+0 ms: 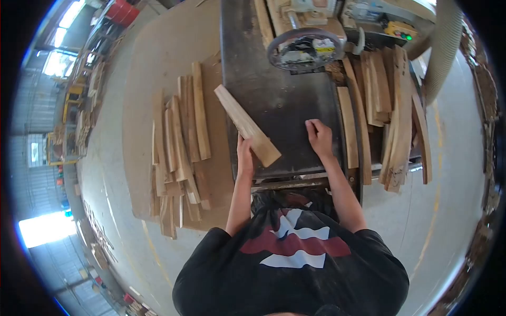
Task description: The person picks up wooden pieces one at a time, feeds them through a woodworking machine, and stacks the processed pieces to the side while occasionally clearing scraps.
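Note:
My left hand [245, 156] grips a wooden board [245, 124] near its lower end, with fingers partly hidden behind the wood. The board is pale on its face and slants up to the left across the left edge of the dark machine table [279, 100]. Over the right part of that table is my right hand [319, 138], fingers curled in and nothing visible in them. It is apart from the board. A black handwheel [271, 52] belongs to the machine at the table's far end.
Right of the table lies a stack of curved wooden pieces [399, 121]. More wooden pieces [179, 137] lie in a loose pile on a brown sheet [145, 68] at left. A ribbed hose [444, 52] hangs at the upper right, near a yellow control box [398, 29] with a green light.

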A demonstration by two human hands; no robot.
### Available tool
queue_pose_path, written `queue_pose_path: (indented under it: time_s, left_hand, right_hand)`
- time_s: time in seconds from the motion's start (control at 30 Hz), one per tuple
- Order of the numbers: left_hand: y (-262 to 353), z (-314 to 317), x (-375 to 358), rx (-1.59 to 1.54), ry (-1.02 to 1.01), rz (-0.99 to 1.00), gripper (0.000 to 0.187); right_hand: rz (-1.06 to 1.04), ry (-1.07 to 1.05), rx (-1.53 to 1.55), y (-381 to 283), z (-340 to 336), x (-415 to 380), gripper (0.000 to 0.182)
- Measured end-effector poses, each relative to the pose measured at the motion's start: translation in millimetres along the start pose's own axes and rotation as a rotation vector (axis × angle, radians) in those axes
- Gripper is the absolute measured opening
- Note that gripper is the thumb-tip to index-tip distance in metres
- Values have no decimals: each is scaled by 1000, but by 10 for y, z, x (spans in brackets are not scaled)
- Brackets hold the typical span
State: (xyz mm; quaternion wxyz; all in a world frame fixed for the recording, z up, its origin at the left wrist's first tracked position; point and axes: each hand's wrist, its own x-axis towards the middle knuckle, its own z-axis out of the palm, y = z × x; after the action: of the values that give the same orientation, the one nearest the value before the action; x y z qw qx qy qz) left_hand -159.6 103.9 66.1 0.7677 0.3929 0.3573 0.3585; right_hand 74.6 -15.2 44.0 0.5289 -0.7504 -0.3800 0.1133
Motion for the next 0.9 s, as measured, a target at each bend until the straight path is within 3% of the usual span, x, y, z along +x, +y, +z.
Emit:
queue_pose_path:
  time_s: [0.03,0.07,0.13,0.17,0.2,0.23,0.3,0.37,0.4,0.5,0.53,0.6,0.7,0.77,0.9]
  left_hand:
    - [-156,49,51,294,144,69,66]
    - [94,410,-108,344,100,-41,66]
    - [-243,236,11,639,-59,-80,71]
    - [-262,347,-24,784,-125,41,73]
    - [-293,434,-80,922,-181,182,75]
    - [-486,396,-54,872,-255,285,77]
    - [-286,721,-208,1047,-332,-41,72]
    - [-635,695,-167,1178,-419,230,72]
    - [-660,817,-150,1163,-413,252,72]
    - [-735,1051,-174,1143,-424,173,72]
    - [-803,1103,-104,1091,-431,197,73]
    - [-935,1183,-32,1038,-436,226,75]
    - [-823,1421,122,1004,-505,72,77]
    - [-703,1551,185,959,-537,-109,81]
    - [-596,1550,230,887,-545,-219,87]
  right_hand:
    - [2,15,-19,-49,-60,-25,25]
    - [127,-144,-43,-116,-134,-36,38]
    - [261,-412,-201,-196,-259,-90,64]
    - [273,-520,-344,-218,-338,-202,77]
    - [523,-757,-300,-345,-494,-270,89]
    - [535,-826,-355,-306,-546,-431,87]
    - [587,-924,-299,-223,-615,-780,84]
    - [682,-851,-230,-160,-638,-1108,84]
    - [721,-793,-107,-184,-691,-1199,87]
    - [981,-415,284,-186,-716,-1401,63]
    - [971,-415,276,-174,-756,-1374,63]
    - [1284,-174,681,-161,-810,-1337,52]
    - [1265,-18,888,-130,-711,-1260,51]
    - [1215,-13,848,-139,-640,-1152,53]
    - [1115,3,765,-63,-546,-1055,56]
